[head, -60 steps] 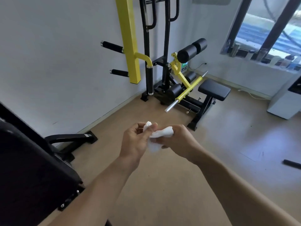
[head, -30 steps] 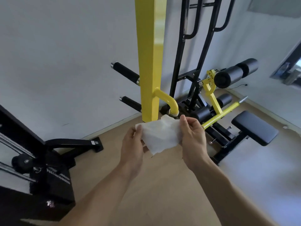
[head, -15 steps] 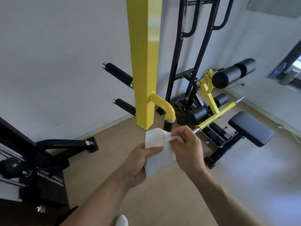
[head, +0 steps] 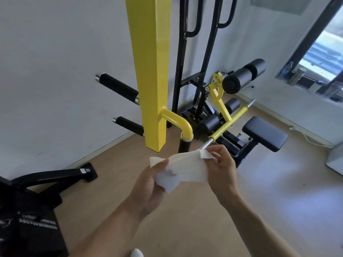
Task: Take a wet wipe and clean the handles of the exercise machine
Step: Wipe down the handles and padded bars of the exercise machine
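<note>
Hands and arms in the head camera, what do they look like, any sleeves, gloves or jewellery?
Both forearms are bare from the bottom edge of the picture up to the wrists; no sleeves show. The left hand and right hand wear no gloves, and no rings, watch or bands are visible on the fingers or wrists. No markings show.

The wipe [head: 187, 168] I hold is plain white. Above it the post [head: 151, 71] is bright yellow, and so is its curved tube [head: 178, 123]. The grip [head: 184, 147] under that tube is black, as are the two pegs [head: 117, 86] left of the post. The floor [head: 269, 191] is light tan and the wall [head: 55, 52] is white.
</note>
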`<state>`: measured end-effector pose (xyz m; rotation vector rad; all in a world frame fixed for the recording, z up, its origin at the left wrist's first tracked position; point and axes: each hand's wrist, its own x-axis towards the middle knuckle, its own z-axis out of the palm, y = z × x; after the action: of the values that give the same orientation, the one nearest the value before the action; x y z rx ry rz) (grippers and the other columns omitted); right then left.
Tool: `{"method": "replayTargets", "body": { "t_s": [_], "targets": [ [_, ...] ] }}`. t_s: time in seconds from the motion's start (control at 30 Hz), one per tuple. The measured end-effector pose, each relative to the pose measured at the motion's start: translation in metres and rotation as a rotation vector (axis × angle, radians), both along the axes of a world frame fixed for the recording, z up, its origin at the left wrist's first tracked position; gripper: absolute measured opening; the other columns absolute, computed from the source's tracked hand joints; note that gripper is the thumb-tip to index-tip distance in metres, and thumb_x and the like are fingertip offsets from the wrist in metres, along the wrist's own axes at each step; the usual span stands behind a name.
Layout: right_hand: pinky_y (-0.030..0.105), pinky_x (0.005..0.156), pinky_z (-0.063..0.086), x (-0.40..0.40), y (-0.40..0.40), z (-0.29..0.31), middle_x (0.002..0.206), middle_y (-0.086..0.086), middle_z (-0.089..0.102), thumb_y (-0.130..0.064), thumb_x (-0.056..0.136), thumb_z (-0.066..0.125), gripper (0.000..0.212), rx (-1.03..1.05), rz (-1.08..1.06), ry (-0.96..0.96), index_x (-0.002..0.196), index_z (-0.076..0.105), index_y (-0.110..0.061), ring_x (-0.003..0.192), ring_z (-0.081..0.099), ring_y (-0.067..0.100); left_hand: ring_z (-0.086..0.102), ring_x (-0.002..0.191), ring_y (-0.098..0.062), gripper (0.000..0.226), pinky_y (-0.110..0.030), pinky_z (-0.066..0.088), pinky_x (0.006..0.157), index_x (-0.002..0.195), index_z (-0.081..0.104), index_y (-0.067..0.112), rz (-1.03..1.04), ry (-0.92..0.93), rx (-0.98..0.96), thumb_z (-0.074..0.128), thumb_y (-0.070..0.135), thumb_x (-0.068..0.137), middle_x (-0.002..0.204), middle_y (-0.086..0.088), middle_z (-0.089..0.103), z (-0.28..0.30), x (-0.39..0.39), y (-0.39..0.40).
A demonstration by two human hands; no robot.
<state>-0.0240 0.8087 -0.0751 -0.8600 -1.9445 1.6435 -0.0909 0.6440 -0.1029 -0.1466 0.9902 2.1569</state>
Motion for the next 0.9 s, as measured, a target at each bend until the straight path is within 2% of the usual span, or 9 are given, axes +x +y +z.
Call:
{"method": "replayTargets", "body": {
  "t_s": [0.07, 0.1, 0.17, 0.23, 0.37, 0.5, 0.67, 0.73, 0.9],
  "targets": [
    [0.019, 0.043, 0.044, 0.005, 0.006, -0.001, 0.078, -0.005, 0.068, -0.001, 0.096, 0.055, 0.017, -0.017, -0.111, 0.013, 0.093, 0.059, -0.017, 0.052, 0.057, -0.002, 0.069, 0.093, -0.030, 0.037, -0.041, 0.055, 0.076, 0.103, 0.073, 0.004, -0.031, -0.013, -0.021, 0.080, 0.024, 0.072, 0.108, -0.020, 0.072, -0.004, -0.003, -0.001],
    [0.020, 0.044, 0.044, 0.008, 0.010, -0.001, 0.080, -0.003, 0.068, -0.007, 0.098, 0.056, 0.010, -0.014, -0.176, 0.006, 0.094, 0.059, -0.016, 0.051, 0.056, -0.001, 0.070, 0.082, -0.026, 0.028, -0.036, 0.057, 0.064, 0.094, 0.070, 0.006, -0.030, -0.023, -0.047, 0.080, 0.022, 0.073, 0.096, -0.015, 0.073, -0.006, -0.005, -0.002],
    [0.027, 0.049, 0.042, 0.010, 0.021, 0.001, 0.075, -0.003, 0.065, -0.019, 0.101, 0.056, 0.007, -0.010, -0.299, -0.001, 0.094, 0.056, -0.018, 0.050, 0.053, 0.003, 0.047, 0.046, -0.010, 0.035, -0.022, 0.038, 0.039, 0.075, 0.051, 0.017, 0.043, -0.046, -0.141, 0.085, 0.018, 0.067, 0.060, 0.002, 0.052, -0.011, -0.009, -0.002],
    [0.036, 0.055, 0.046, 0.010, 0.033, 0.004, 0.074, -0.002, 0.062, -0.028, 0.102, 0.053, 0.013, 0.003, -0.389, 0.018, 0.090, 0.055, -0.023, 0.058, 0.057, 0.013, 0.025, 0.039, -0.007, 0.036, -0.020, 0.023, 0.035, 0.081, 0.049, 0.019, 0.084, -0.014, -0.281, 0.082, 0.017, 0.069, 0.053, 0.007, 0.032, -0.019, -0.012, 0.000],
    [0.042, 0.068, 0.049, 0.002, 0.041, 0.011, 0.086, 0.004, 0.063, -0.043, 0.104, 0.045, 0.029, 0.012, -0.323, -0.003, 0.084, 0.056, -0.024, 0.076, 0.059, 0.022, 0.030, 0.042, -0.008, 0.012, -0.022, 0.024, 0.040, 0.105, 0.067, 0.012, 0.039, 0.159, -0.501, 0.061, 0.014, 0.094, 0.057, 0.004, 0.041, -0.016, -0.010, 0.006],
    [0.039, 0.066, 0.044, -0.011, 0.010, 0.013, 0.084, 0.009, 0.063, -0.038, 0.105, 0.045, 0.032, -0.021, -0.206, 0.080, 0.087, 0.057, -0.015, 0.074, 0.055, 0.019, 0.049, 0.054, -0.012, 0.029, -0.024, 0.032, 0.044, 0.106, 0.071, 0.026, 0.021, 0.363, -0.667, 0.046, 0.012, 0.101, 0.080, -0.006, 0.067, -0.006, -0.010, 0.016],
    [0.011, 0.077, 0.052, -0.002, -0.046, -0.009, 0.126, -0.015, 0.063, -0.011, 0.092, 0.070, 0.015, 0.038, 0.127, 0.061, 0.087, 0.072, -0.025, 0.098, 0.066, -0.002, 0.038, 0.050, -0.010, 0.031, -0.023, 0.030, 0.046, 0.076, 0.068, 0.029, -0.116, 0.455, -0.658, 0.056, 0.048, 0.096, 0.064, 0.000, 0.051, 0.007, -0.003, 0.016],
    [0.016, 0.078, 0.054, 0.003, -0.052, -0.017, 0.118, -0.011, 0.062, -0.008, 0.086, 0.077, 0.019, 0.006, 0.081, 0.120, 0.084, 0.074, -0.027, 0.095, 0.067, -0.002, 0.035, 0.050, -0.009, 0.039, -0.022, 0.029, 0.045, 0.070, 0.066, 0.031, -0.140, 0.477, -0.565, 0.057, 0.064, 0.088, 0.061, 0.002, 0.045, 0.013, 0.004, 0.014],
    [0.031, 0.063, 0.054, -0.002, -0.034, -0.012, 0.078, -0.004, 0.073, -0.006, 0.092, 0.068, 0.023, 0.016, 0.169, 0.044, 0.085, 0.076, -0.027, 0.072, 0.068, 0.016, 0.066, 0.091, -0.009, 0.058, -0.025, 0.054, 0.077, 0.121, 0.060, 0.044, -0.148, 0.694, -0.671, 0.083, 0.055, 0.069, 0.099, 0.008, 0.069, 0.011, 0.001, 0.008]
  ]
}}
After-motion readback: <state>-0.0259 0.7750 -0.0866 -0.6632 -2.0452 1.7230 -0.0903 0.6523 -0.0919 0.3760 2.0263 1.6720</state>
